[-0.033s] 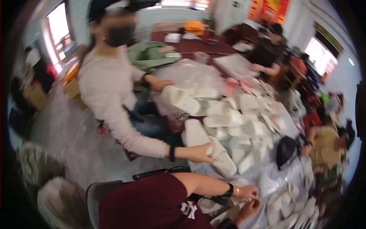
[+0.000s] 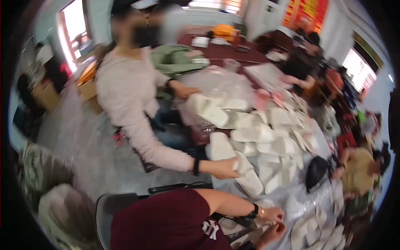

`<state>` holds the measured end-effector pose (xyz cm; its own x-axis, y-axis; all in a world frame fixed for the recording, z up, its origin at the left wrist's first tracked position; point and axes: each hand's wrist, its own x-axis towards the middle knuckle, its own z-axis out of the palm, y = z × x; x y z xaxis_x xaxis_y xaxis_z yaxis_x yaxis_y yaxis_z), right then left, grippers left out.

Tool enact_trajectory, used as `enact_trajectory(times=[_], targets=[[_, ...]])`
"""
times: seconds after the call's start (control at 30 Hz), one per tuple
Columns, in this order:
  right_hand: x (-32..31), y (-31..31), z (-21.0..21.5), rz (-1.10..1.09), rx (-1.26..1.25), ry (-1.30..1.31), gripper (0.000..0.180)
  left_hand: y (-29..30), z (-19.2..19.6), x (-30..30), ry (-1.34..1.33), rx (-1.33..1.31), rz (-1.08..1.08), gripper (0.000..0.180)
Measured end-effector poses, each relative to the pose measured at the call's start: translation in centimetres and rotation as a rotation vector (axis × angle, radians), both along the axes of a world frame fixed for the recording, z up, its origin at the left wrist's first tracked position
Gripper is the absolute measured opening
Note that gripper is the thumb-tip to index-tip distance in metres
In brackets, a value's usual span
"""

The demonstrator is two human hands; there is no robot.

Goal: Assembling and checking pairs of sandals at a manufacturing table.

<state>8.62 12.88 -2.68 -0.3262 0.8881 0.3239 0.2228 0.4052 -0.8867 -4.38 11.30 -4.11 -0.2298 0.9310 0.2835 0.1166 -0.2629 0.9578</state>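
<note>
My left hand [image 2: 272,214], with a dark watch on its wrist, and my right hand [image 2: 273,232] come together at the lower right. Both have their fingers drawn in and nearly meeting. Whatever lies between the fingertips is too small and blurred to name. Beneath and beside my forearms are pale slippers [image 2: 230,226], partly hidden by the arms. Farther right on the plastic-covered table are several more white slippers [image 2: 310,229].
A masked person [image 2: 133,96] in a pale top stands across from me, hands on white slippers [image 2: 250,180]. A large slipper pile [image 2: 266,133] covers the table's middle. A black cap-like item [image 2: 316,174] lies right of it. Other people sit farther right; cartons [image 2: 46,96] stand at the left.
My view has swung slightly left, so the scene sits farther right in the picture. My hands remain close together, with only a slight shift of the fingers.
</note>
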Motion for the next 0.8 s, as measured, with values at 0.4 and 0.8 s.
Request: enact_trajectory(times=[0.4,0.8], targets=[[-0.9,-2.9,3.6,-0.032,-0.015,-0.018,0.018,3.6,-3.8,0.9,0.141,0.125,0.125,0.017],[0.2,-1.4,1.7,-0.064,-0.038,-0.100,0.014,1.1,-1.1,0.8,0.107,0.048,0.078,0.016]])
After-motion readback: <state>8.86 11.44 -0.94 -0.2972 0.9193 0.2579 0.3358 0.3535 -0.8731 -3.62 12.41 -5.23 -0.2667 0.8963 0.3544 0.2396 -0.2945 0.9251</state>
